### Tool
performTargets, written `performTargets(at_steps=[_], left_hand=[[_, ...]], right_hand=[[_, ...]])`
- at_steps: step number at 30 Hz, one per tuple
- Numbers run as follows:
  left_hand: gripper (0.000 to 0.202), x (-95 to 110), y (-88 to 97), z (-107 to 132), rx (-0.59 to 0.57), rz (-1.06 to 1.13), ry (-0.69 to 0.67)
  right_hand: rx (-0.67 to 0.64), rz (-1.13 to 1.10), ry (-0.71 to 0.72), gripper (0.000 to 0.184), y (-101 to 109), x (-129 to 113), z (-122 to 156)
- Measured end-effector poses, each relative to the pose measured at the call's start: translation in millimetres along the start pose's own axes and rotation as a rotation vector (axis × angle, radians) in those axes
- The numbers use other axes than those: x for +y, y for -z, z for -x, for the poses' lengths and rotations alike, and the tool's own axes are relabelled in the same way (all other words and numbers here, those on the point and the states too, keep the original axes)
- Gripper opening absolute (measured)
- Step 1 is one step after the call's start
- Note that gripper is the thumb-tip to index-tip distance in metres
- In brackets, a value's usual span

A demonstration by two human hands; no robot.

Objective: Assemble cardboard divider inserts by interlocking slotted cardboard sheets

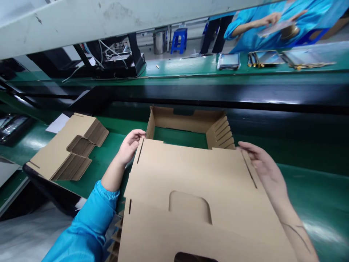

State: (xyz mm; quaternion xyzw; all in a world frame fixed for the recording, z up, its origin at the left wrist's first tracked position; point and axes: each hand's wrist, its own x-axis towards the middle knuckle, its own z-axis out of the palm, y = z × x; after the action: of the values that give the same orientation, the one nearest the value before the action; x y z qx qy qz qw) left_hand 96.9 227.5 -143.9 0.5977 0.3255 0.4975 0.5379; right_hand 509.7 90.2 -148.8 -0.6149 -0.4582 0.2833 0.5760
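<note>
A flat brown cardboard sheet (pixel 185 171), with slots near its side edges and a rounded cutout, fills the foreground. At its far left corner my left hand (pixel 131 147) is closed, fingers bent and thumb against the edge. My right hand (pixel 261 167), slightly blurred, closes around the far right corner; some of its fingertips are hidden behind the edge. Just beyond the sheet, a cardboard frame (pixel 188 118) stands on the green bench, its right wall notched. Both hands are close to this frame's sides. Layered cardboard edges (pixel 116 236) show below the sheet on the left.
Folded cardboard pieces (pixel 62 142) lie stacked on the green bench at left, beside white paper (pixel 57 123). A pale beam (pixel 122 18) crosses overhead. On the far bench are black equipment with cables (pixel 114 60) and flat panels (pixel 229 61). A blue-sleeved co-worker (pixel 253 29) handles something there.
</note>
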Motion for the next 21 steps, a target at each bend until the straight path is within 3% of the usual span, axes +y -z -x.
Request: performTargets(at_steps=[4,7,10,15,21], left_hand=[[0.053,4,-10.0,-1,0.153,-0.093,-0.004],[0.049,5,-11.6,-1,0.167,-0.132,-0.041],[0.043,6,-7.2,-1,0.155,-0.130,-0.046],[0.049,2,3.9,-6,0.029,-0.053,-0.145],[0.045,-3,3.8,-10,0.157,-0.115,-0.149]], right_hand=[[0.080,0.052,0.072,0.057,-5,2,1],[0.114,0.067,0.172,0.039,-7,1,3],[0.144,0.097,0.152,0.026,-9,-5,6],[0.117,0.100,0.212,0.022,-10,-13,7],[0.107,0.110,0.223,0.020,-3,-7,5]])
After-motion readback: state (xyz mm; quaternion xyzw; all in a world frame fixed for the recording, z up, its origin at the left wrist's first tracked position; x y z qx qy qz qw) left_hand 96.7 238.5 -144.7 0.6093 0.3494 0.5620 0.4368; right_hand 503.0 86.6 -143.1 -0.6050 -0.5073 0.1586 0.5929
